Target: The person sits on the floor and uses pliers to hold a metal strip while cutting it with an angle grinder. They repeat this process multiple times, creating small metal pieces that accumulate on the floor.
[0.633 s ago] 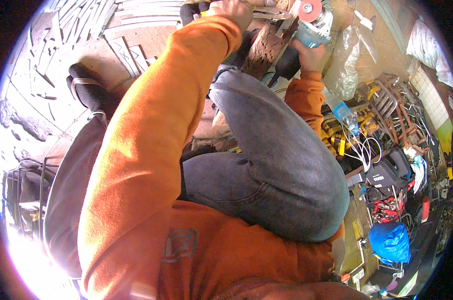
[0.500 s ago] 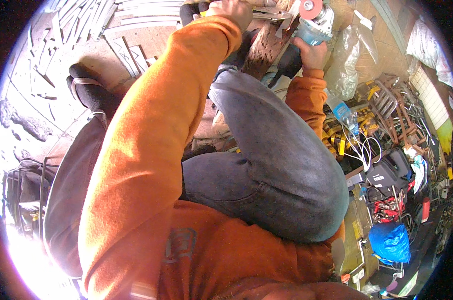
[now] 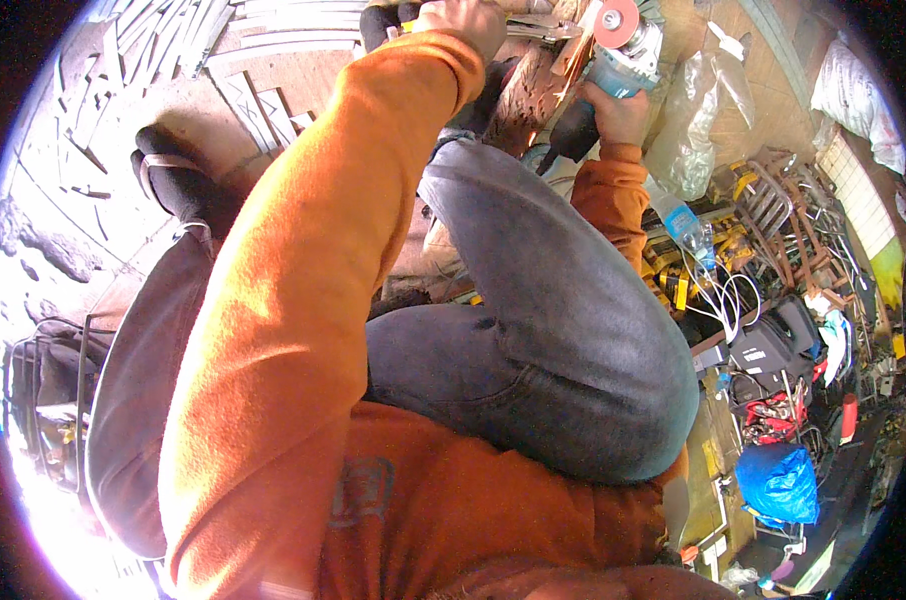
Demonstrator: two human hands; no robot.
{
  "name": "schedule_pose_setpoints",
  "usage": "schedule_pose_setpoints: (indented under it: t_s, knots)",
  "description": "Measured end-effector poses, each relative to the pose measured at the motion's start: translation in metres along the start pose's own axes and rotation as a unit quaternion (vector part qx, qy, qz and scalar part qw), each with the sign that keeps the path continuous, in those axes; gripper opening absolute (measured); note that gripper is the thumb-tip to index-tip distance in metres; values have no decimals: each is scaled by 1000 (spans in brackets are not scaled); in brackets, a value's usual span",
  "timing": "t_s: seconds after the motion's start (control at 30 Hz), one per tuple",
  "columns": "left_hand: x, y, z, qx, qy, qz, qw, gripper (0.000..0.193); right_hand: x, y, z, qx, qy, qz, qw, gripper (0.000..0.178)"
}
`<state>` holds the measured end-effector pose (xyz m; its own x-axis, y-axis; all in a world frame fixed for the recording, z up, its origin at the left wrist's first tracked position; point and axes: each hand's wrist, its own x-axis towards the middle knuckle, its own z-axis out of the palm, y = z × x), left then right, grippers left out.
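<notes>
Notably, the right hand [image 3: 621, 112] gripped the grinder [image 3: 613, 50] over the wood block [image 3: 533, 90]; the left hand [image 3: 463, 18] pinned metal strips [image 3: 533, 22] there. A kick could throw the disc toward those fingers.

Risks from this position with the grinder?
1. The right hand alone holds the angle grinder; its reddish disc sits close to the bare left hand pressing the metal piece. A kick could reach those fingers.
2. The raised knee in jeans lies just below the tool, so sparks or a slip may hit it.
3. White cables and clutter beside the leg might snag.
</notes>
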<state>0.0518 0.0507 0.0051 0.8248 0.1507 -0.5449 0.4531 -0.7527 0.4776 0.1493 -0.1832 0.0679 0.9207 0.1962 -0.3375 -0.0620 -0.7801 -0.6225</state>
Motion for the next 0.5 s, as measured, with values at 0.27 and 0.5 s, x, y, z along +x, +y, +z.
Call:
schedule_pose_setpoints:
  t_s: [0.27, 0.5]
  knots:
    - [2, -1, 1, 7, -26, 5, 1000, 28, -1, 10, -3, 20, -28, -1, 999, 41]
    - [3, 0, 2, -24, -37, -11, 999, 26, -15, 9, -4, -36, -27, 33, 998, 55]
